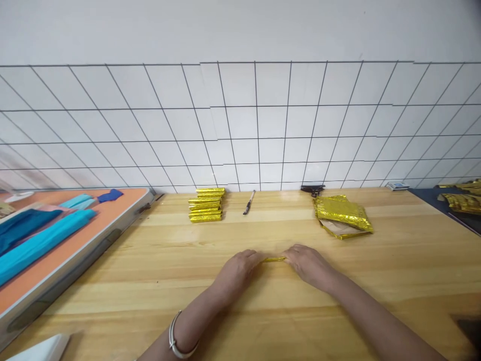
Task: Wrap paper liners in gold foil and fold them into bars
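Observation:
Between my two hands, low over the middle of the wooden table (169, 281), is a narrow folded strip of gold foil paper (274, 259). My left hand (240, 271) is closed on its left end, and my right hand (306, 265) closes on the right end. Only the strip's short middle part shows; the fingers cover the rest. Beyond my left hand lies a row of folded gold foil strips (206, 205). Past my right hand sits a stack of flat gold foil paper (343, 213), with a brown underside showing at its edge.
A pen (249, 203) lies near the wall, and a black clip (312, 189) is at the table's back edge. On the left, an orange-topped surface (108, 215) bears blue pieces. More gold foil (464, 203) rests on a dark surface at right. A white object (43, 349) is at lower left.

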The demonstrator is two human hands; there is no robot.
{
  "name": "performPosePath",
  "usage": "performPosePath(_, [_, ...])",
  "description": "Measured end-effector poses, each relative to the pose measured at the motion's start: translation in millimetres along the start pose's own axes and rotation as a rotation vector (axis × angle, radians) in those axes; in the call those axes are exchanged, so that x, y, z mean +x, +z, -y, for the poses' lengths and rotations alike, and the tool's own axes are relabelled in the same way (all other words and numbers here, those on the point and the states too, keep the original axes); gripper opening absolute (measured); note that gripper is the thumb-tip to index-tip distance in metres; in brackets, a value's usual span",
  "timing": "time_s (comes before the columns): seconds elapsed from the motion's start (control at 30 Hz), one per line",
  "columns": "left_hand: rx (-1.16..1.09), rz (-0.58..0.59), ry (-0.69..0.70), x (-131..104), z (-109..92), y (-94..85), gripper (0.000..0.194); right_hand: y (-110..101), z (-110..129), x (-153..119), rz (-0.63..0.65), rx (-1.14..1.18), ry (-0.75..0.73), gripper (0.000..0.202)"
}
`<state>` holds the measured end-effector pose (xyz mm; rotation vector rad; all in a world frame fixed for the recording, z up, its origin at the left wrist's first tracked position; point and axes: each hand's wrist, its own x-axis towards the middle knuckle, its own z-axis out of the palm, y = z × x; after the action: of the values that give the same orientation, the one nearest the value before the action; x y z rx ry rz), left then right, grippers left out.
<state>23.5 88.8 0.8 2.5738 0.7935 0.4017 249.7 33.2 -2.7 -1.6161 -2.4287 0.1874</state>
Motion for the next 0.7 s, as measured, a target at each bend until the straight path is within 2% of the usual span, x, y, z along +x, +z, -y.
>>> performPosePath(0.17, [-0.072, -0.029, -0.187, 1, 10, -3.7, 0.021, 1, -8, -1, 0.004, 0.047, -0.024, 0.025])
performPosePath(0.27, [-0.052, -0.04, -0.238, 2, 11, -8.8, 0.021, -2, -9, -2, -0.011, 0.055, -0.034, 0.025])
performPosePath(0.53, [0.002, -0.075, -0.146, 2, 12, -10.9, 0.021, 2, -13, -4, -0.064, 0.046, -0.005, 0.025])
performPosePath(0.7, [0.096, -0.067, -0.097, 1, 16, -3.0, 0.021, 2, -17, -1, -0.044, -0.136, 0.087, 0.026])
